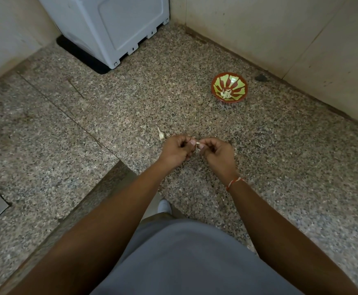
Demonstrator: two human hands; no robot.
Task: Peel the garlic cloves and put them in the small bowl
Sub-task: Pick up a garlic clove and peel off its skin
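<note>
**Clove pinched between both hands over the counter**

A garlic clove (197,143), mostly hidden, is pinched by the left hand (175,150) and right hand (216,153), fingers curled. Bare speckled countertop (280,167) surrounds the grip. An unpeeled clove (161,135) lies just left; the small bowl (229,87), holding peeled cloves (225,93), sits beyond, rightward, near the wall (280,35).

Bare counter (195,116) lies between the hands (197,150) and small bowl (229,87).
</note>
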